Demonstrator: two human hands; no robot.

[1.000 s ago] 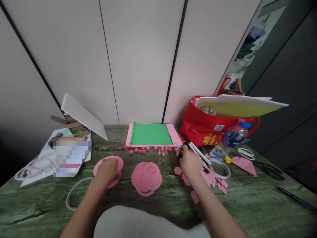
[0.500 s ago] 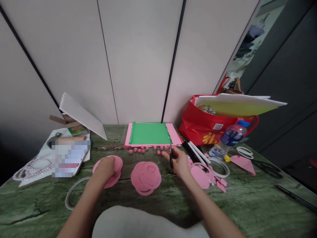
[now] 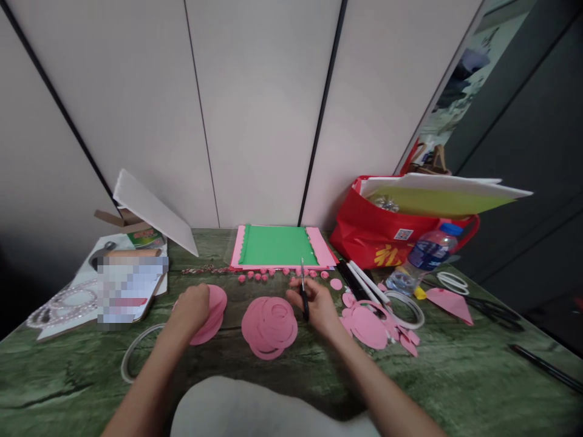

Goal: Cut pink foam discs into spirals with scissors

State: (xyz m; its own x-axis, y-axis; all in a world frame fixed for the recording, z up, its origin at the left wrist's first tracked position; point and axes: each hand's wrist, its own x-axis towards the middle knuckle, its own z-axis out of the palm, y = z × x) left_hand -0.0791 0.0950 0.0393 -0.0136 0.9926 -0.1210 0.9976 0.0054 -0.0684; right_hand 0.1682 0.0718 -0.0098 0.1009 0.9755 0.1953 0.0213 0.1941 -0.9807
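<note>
My right hand is closed on a pair of scissors with dark handles, blades pointing up and away from me. My left hand rests over the left side of a pile of pink paper circles. Its fingers curl down, and their tips are hidden, so what they pinch is unclear. Between my hands lies a second pile of overlapping pink paper rounds. Small pink rolled paper flowers form a row just beyond. Pink paper offcuts are scattered right of my right hand.
At the back lies a green sheet on pink paper. To the right stand a red bag and a water bottle, near tape rolls and pens. A white board leans at the left, behind bead strings.
My right hand has drawn slightly left and toward me with the scissors, uncovering more pink flowers and a small pink circle. My left hand has shifted slightly at the left pile.
</note>
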